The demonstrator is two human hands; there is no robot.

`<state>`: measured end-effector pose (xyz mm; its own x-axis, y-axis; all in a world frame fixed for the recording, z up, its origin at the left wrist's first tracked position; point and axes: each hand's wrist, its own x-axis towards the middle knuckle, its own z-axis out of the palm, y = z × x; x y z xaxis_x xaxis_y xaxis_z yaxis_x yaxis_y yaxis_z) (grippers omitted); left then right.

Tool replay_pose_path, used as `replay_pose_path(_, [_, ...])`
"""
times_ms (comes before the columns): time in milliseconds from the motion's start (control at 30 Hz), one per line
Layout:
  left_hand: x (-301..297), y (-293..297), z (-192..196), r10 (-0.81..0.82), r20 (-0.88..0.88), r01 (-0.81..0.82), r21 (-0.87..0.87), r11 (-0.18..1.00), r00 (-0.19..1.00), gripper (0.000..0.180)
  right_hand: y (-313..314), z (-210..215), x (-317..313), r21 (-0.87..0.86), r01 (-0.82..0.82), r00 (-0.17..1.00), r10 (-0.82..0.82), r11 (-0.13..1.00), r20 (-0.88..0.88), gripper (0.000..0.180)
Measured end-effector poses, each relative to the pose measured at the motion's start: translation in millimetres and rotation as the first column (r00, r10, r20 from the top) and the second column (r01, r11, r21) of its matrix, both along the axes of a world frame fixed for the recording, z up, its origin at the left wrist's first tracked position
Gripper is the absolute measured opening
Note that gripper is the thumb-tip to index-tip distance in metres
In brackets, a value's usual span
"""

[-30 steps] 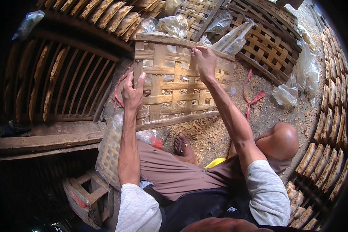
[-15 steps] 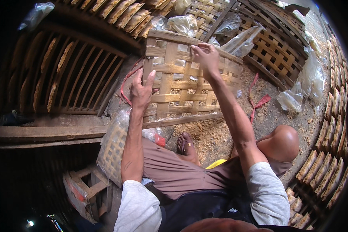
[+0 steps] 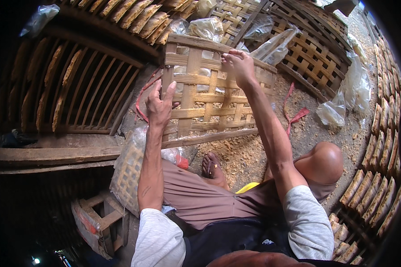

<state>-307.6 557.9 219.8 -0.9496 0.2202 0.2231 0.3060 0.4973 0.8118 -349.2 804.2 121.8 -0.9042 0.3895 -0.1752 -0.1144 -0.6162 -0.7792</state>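
Observation:
A woven bamboo tray (image 3: pixel 189 115) with a wooden frame stands tilted up in front of me, its open lattice showing the floor behind. My left hand (image 3: pixel 159 106) grips its left rail, thumb in front and some fingers behind. My right hand (image 3: pixel 241 66) is at the upper rail, right of the tray's middle, with bent fingers held together against the weave. Whether a small piece sits between those fingertips is hidden. Clear plastic (image 3: pixel 207 29) lies behind the tray's top edge.
More woven trays (image 3: pixel 314 62) lean at the back right beside crumpled plastic sheets (image 3: pixel 332 111). A slatted wooden rack (image 3: pixel 98 84) holds thin slabs at left. Rows of slabs (image 3: pixel 372 196) line the right. Crumbs (image 3: pixel 240 155) and a red ribbon (image 3: pixel 294 116) lie on the floor.
My right hand has shifted very slightly right along the tray's upper part. The left hand keeps its grip. The whole view has drifted a little.

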Motion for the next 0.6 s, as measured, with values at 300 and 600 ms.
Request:
replay_pose_path(300, [-2,0,0,-0.011,-0.009,0.011,-0.004,1.000,1.000,0.032,8,-9,-3,0.054,0.033,0.998,-0.036,0.998,0.049,0.029])
replay_pose_path(600, [-1,-2,0,-0.017,-0.019,0.016,-0.027,1.000,1.000,0.031,9,-25,-5,0.046,0.086,0.996,-0.086,0.995,-0.001,0.031])
